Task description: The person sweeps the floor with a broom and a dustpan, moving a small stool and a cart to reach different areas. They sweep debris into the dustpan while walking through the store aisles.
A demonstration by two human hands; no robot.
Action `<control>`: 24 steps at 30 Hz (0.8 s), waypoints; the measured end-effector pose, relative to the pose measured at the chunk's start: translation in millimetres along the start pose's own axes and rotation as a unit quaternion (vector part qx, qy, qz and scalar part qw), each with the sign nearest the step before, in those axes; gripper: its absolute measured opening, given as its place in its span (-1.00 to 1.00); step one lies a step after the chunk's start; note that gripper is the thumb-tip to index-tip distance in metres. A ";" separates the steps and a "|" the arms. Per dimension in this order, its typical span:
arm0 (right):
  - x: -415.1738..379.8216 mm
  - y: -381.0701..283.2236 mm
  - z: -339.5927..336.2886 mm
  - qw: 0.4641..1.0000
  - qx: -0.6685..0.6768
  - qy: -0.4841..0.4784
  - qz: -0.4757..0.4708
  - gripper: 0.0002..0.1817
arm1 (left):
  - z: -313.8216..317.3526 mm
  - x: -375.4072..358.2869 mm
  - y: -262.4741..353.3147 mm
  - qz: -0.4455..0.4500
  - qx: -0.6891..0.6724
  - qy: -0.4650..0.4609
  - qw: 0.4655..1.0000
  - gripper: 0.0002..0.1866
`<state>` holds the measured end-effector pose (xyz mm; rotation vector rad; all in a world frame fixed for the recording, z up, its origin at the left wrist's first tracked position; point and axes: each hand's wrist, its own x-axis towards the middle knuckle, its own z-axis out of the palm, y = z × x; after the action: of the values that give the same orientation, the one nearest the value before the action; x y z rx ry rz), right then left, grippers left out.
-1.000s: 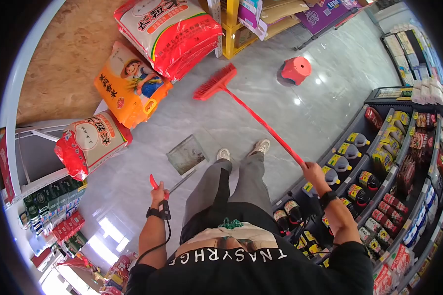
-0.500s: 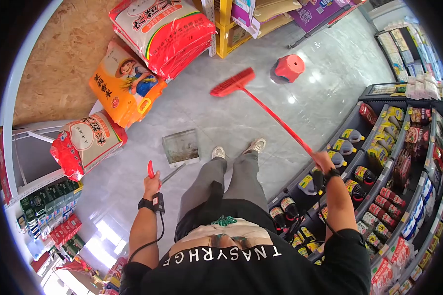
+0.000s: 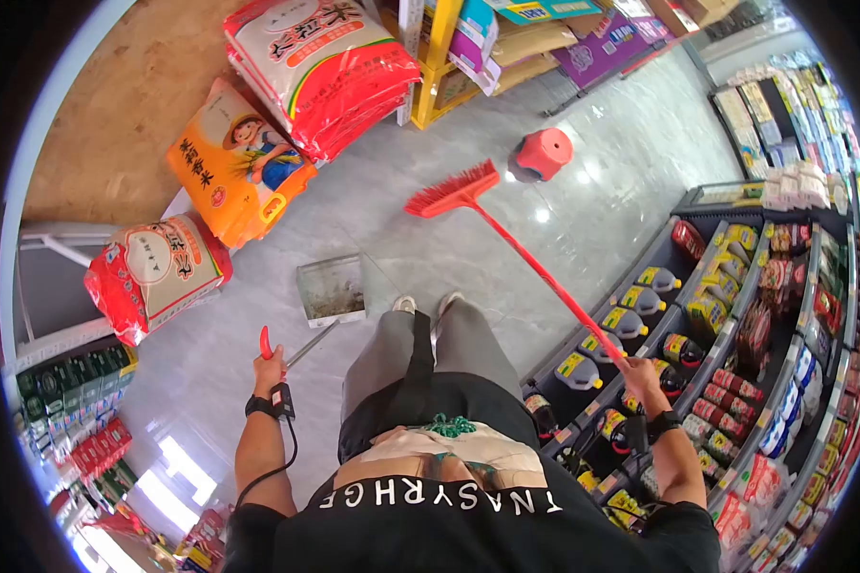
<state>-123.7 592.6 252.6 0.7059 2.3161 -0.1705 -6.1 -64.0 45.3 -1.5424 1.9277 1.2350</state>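
My left hand (image 3: 270, 369) is closed around the handle of a dustpan (image 3: 332, 289), whose red grip end sticks up above my fingers. The metal pan lies by the grey floor left of my feet, with some dark debris in it. My right hand (image 3: 640, 374) grips the end of a long red broom handle (image 3: 545, 275). The red bristled broom head (image 3: 452, 190) is out in front of my feet, bristles facing away from me.
A red stool (image 3: 545, 154) stands beyond the broom. Rice bags (image 3: 320, 76) are stacked at upper left, near a yellow rack (image 3: 434, 72). Shelves with bottles (image 3: 643, 300) and packets run along the right. Boxed goods (image 3: 77, 387) fill a lower left shelf.
The broom head has turned slightly, its bristles now more spread. My right hand has come lower in view. The stool, dustpan and my left hand appear shifted leftward as the view moved.
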 end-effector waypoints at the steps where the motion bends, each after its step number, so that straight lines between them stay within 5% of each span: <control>1: 21.2 2.1 12.3 0.999 -0.017 0.007 -0.028 -0.60 | -2.4 -3.6 -3.4 -0.001 -0.012 0.011 1.000 -0.60; 13: 129.3 -138.6 99.9 0.957 -0.078 -0.041 -0.278 -0.59 | -35.2 -72.8 -36.8 -0.087 -0.151 0.227 0.958 -0.61; 24: 118.7 -291.8 194.9 0.913 -0.153 -0.107 -0.363 -0.62 | -47.5 -58.1 -115.9 -0.155 -0.198 0.269 0.930 -0.63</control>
<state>-236.5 338.9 7.3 -0.3395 2.2124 -0.1982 129.9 -69.8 68.5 -2.5050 1.6743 1.1909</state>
